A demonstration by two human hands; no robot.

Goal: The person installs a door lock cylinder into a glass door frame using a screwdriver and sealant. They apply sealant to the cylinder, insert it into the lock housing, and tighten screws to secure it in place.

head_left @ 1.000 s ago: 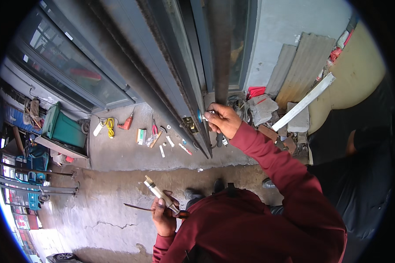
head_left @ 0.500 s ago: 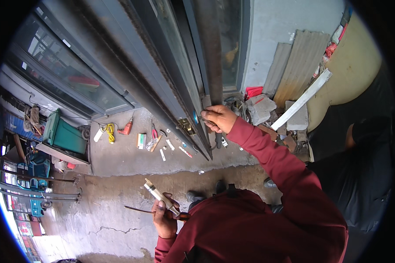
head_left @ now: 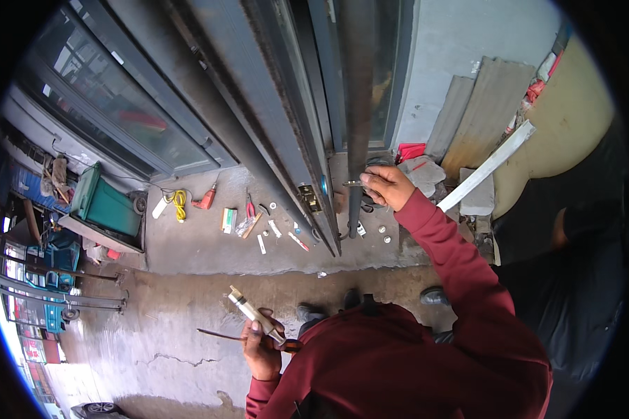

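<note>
My left hand (head_left: 262, 349) is closed round a silver cylindrical part (head_left: 247, 307) with a narrow brass tip. It also grips a screwdriver (head_left: 220, 334), whose thin shaft sticks out leftward and whose dark-and-orange handle end shows by my sleeve. My right hand (head_left: 390, 185) pinches a small, flat, key-like metal piece (head_left: 353, 184) between thumb and fingers, just right of the door edge; its exact kind is too small to tell. In the grey metal door (head_left: 272, 119) are a brass-coloured lock body (head_left: 309, 198) and a round blue-rimmed hole (head_left: 324, 184), both apart from my hands.
On the concrete step lie a red drill (head_left: 205, 200), a yellow cord (head_left: 179, 205), pliers (head_left: 250, 205), a small box (head_left: 228, 220) and several loose parts. A green bin (head_left: 108, 202) stands left. Rubble and a white board (head_left: 489, 165) are at right, near another person's dark clothing (head_left: 559, 279).
My right hand has moved right, away from the door's edge, and the small metal piece now shows in its fingers. The left hand keeps its hold.
</note>
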